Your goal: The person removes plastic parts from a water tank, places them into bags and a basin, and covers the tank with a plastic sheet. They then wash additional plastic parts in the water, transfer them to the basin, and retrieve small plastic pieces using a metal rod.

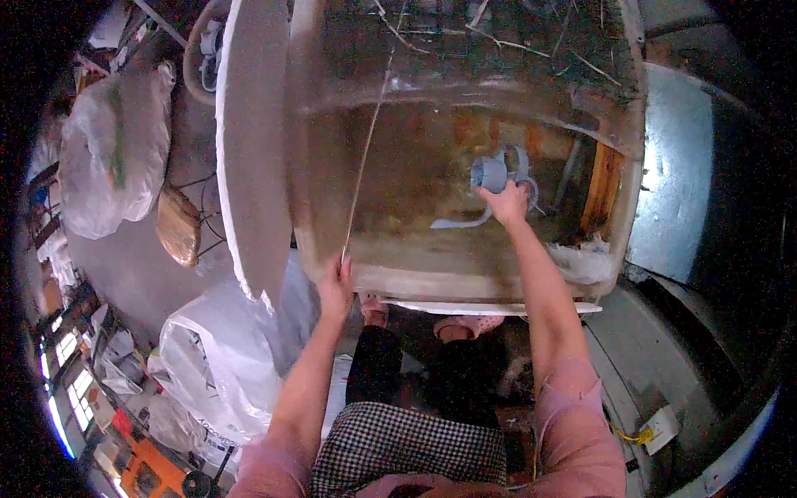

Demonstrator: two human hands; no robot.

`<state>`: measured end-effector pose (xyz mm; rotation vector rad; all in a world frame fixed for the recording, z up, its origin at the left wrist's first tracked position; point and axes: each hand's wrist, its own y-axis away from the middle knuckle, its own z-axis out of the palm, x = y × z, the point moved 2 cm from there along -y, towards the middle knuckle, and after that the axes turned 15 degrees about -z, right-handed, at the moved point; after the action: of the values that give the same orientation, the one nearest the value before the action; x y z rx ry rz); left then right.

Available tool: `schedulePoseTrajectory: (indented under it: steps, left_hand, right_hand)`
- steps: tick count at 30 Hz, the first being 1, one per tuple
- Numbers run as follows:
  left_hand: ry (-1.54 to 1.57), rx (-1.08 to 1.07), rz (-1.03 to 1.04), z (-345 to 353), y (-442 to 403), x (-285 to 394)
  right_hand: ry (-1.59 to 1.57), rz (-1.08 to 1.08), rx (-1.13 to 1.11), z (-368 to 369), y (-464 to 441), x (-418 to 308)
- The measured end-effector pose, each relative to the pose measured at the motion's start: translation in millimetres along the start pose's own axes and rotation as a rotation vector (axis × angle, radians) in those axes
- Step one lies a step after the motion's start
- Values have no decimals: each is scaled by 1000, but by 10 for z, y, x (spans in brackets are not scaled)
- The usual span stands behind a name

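My left hand (pixel 335 289) is closed around the lower end of a long thin rod (pixel 366 162), at the near left rim of a large brownish tub (pixel 465 280). From there the rod slants up over the tub toward its far side. Over the tub's right half, my right hand (pixel 508 202) grips a grey-blue plastic piece (pixel 492 173) with a short round collar and curved strips. One strip (pixel 461 223) reaches out to the left below it. My right fingers partly cover the piece, and its exact kind cannot be made out.
Thin branching sticks (pixel 515 43) lie across the tub's far part. A white-edged panel (pixel 253 149) stands along its left side. White plastic bags (pixel 220 357) are at lower left, a wrapped brown block (pixel 178 226) beyond. A pale panel (pixel 671 166) is at right.
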<state>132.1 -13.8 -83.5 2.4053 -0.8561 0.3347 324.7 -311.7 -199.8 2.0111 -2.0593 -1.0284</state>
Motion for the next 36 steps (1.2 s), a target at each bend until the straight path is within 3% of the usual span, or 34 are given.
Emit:
schedulePoseTrajectory:
  steps: [4,6,10,12,13,15,16,18,22,24,28,30,31,33,35,36]
  left_hand:
    - [-24,-26,-22,-367,661,-506]
    - [-124,-53,-146,-361,768,-694]
    - [-128,-23,-174,-25,328,-652]
    - [-316,-43,-354,129,136,-658]
    - [-319,-49,-356,180,101,-746]
    - [-705,-140,-353,265,27,-890]
    - [-713,-151,-346,249,22,-691]
    - [-777,95,6,210,84,-157]
    - [-363,-119,731,682,154,919]
    - [-504,-135,867,1037,168,1211]
    - [-548,-12,840,1674,-124,1196]
    - [-695,-250,629,1756,-255,1115]
    - [-695,-254,632,1711,-267,1100]
    - [-575,-323,808,1600,-262,1096]
    - [-502,-279,799,1509,-246,1077]
    - [-337,-328,655,1439,-277,1051]
  right_hand:
    - [3,17,57,-44,45,6]
    - [-34,44,33,-54,31,11]
    - [-129,39,19,75,3,56]
    - [-124,39,-15,146,-30,84]
    - [-121,39,-50,179,-24,88]
    - [-175,29,-79,232,-37,97]
    - [-227,21,-104,232,-27,87]
    - [-199,64,-136,187,13,21]
    - [-301,109,-184,298,22,78]
    - [-322,76,-150,392,39,145]
    - [-338,0,-122,280,182,136]
    - [-371,-50,-102,292,246,235]
    - [-413,-139,-38,299,281,306]
    - [-460,-227,29,281,317,397]
    - [-234,-218,37,244,349,419]
    - [-238,-219,41,213,403,314]
